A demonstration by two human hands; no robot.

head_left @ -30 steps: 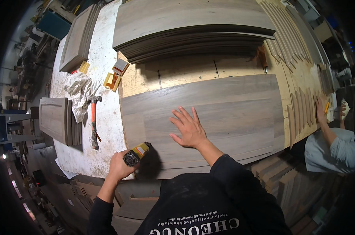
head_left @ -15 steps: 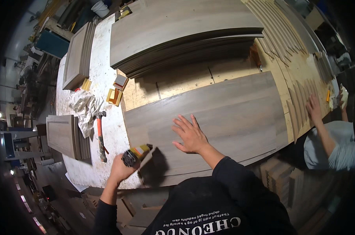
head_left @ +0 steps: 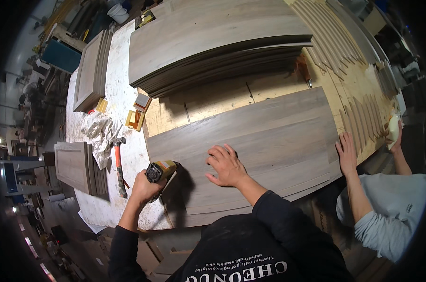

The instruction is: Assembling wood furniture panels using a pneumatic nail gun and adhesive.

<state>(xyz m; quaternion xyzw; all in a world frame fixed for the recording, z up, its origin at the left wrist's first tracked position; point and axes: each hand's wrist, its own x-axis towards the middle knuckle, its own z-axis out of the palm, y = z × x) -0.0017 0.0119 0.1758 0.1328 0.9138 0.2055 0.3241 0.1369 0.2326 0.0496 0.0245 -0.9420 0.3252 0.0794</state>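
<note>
In my left hand (head_left: 144,189) is a yellow and black nail gun (head_left: 162,171), gripped by its handle above the left end of a grey-brown wooden panel (head_left: 264,129). My right hand (head_left: 228,167) rests on the middle of that panel, fingers apart and slightly bent, holding nothing. A hammer (head_left: 119,164) with an orange and black handle lies left of the nail gun. At the right, a co-worker's hand (head_left: 347,155) touches the panel's end, and their other hand (head_left: 397,138) holds a pale yellow bottle (head_left: 392,130).
Behind the panel is a stack of similar panels (head_left: 213,42). Framed door panels (head_left: 72,167) stand at left beside a crumpled white cloth (head_left: 97,134) and small boxes (head_left: 135,119). Thin wooden strips (head_left: 328,37) line the far right. An orange-handled tool (head_left: 304,70) lies behind the panel.
The nail gun has shifted slightly left and turned. My right hand's fingers have bent a little more. The co-worker has come closer, moving a hand from the strips to the panel's right end.
</note>
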